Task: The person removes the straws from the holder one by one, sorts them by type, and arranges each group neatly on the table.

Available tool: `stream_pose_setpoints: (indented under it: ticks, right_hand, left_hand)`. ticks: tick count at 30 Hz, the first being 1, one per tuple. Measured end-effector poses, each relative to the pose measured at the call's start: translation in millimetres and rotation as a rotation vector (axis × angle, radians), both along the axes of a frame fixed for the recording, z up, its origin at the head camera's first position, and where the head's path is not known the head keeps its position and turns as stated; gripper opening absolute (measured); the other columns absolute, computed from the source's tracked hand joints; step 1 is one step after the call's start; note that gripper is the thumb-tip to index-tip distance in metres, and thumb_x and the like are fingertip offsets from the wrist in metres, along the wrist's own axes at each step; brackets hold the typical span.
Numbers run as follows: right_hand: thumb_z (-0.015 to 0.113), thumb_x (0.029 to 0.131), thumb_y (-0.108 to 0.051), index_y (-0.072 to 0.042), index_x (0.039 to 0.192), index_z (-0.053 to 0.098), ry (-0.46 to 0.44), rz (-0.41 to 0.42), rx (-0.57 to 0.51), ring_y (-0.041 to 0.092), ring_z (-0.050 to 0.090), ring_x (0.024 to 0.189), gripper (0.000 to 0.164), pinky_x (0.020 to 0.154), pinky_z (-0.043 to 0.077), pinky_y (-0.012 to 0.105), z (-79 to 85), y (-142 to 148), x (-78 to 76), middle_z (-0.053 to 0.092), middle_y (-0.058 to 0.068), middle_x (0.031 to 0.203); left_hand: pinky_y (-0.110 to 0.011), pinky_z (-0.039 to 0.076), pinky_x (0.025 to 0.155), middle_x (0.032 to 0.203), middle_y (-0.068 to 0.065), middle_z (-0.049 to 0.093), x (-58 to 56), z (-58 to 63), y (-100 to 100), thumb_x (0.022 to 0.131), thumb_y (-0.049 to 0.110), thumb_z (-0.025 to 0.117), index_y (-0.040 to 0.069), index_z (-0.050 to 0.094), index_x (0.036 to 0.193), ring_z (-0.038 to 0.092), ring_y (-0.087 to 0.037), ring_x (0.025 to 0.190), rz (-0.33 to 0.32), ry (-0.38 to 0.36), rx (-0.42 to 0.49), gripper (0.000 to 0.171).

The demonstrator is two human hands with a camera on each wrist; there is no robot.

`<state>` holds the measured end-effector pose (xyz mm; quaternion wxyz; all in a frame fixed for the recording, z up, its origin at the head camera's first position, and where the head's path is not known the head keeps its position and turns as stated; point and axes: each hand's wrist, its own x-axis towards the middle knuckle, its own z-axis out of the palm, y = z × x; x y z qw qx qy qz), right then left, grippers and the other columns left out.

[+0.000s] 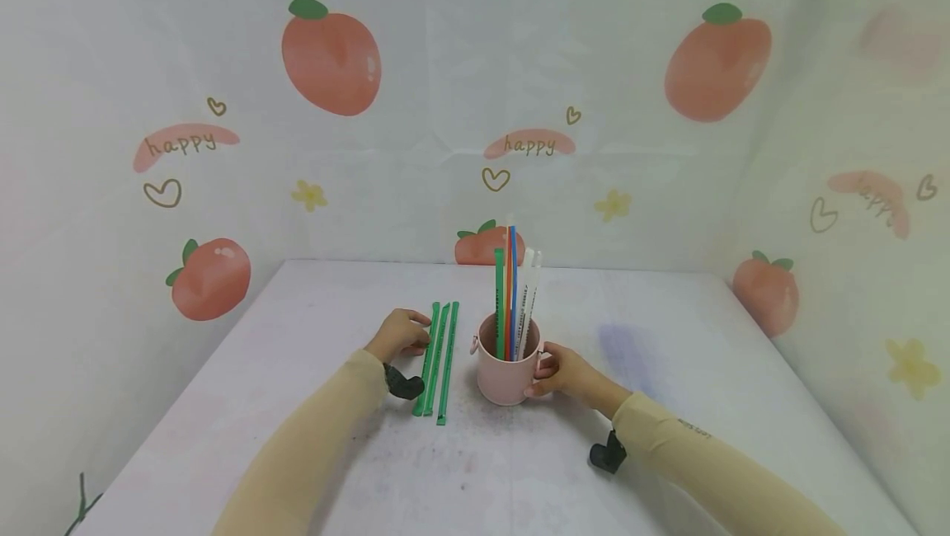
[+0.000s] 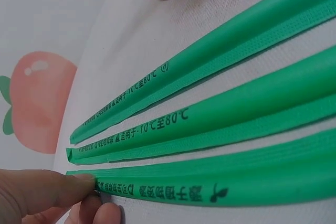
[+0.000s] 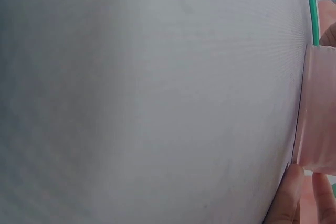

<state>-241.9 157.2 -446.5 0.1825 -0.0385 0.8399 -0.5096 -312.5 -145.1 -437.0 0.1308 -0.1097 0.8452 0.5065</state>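
Note:
Three green wrapped drinking straws lie side by side on the table in the head view. My left hand (image 1: 401, 331) is at the left straw (image 1: 426, 367); in the left wrist view its thumb and fingers (image 2: 79, 187) pinch that straw near one end. The middle straw (image 1: 438, 359) and right straw (image 1: 449, 363) lie just beside it. My right hand (image 1: 567, 373) holds the right side of a small pink bucket (image 1: 505, 383) standing upright on the table. Inside stand a green straw (image 1: 500, 297), thin orange and blue straws (image 1: 513, 289) and white wrapped straws (image 1: 527, 305).
A pale table (image 1: 297, 470) carries everything. Behind it and at the sides hangs a white curtain (image 1: 430, 82) printed with red fruit and "happy" lettering. Black wrist devices (image 1: 609, 453) sit on both forearms.

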Motion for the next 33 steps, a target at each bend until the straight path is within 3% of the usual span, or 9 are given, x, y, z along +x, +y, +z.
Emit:
stream_pose_setpoints:
  ticks: [19,28,33]
  right_hand:
    - [0.083,0.075,-0.007,0.007,0.145,0.033,-0.012,-0.034,0.012,0.019,0.059,0.097,0.087,0.099,0.050,0.043,-3.9,0.3,-2.5,0.061,0.015,0.112]
    - [0.083,0.075,-0.009,0.007,0.144,0.035,0.002,-0.005,-0.004,0.020,0.060,0.097,0.086,0.097,0.051,0.041,-2.5,0.8,-1.8,0.062,0.015,0.111]
    - [0.083,0.075,-0.009,0.008,0.144,0.033,0.006,0.004,0.004,0.021,0.060,0.099,0.087,0.097,0.051,0.041,-0.6,0.2,-0.9,0.061,0.017,0.112]
  left_hand:
    - [-0.020,0.054,0.058,0.090,-0.009,0.061,2.2,-0.6,-2.7,0.086,-0.001,0.067,0.001,0.062,0.123,0.059,-0.012,0.071,-0.005,-0.004,0.058,0.037]
    - [-0.020,0.054,0.058,0.087,-0.007,0.061,-1.8,-1.4,-6.2,0.086,0.001,0.066,0.002,0.062,0.123,0.058,-0.011,0.067,-0.004,-0.023,0.077,0.037]
    - [-0.023,0.056,0.064,0.097,-0.011,0.063,-2.0,7.1,-8.5,0.088,0.003,0.065,0.002,0.060,0.126,0.061,-0.013,0.073,-0.007,-0.003,0.122,0.039]
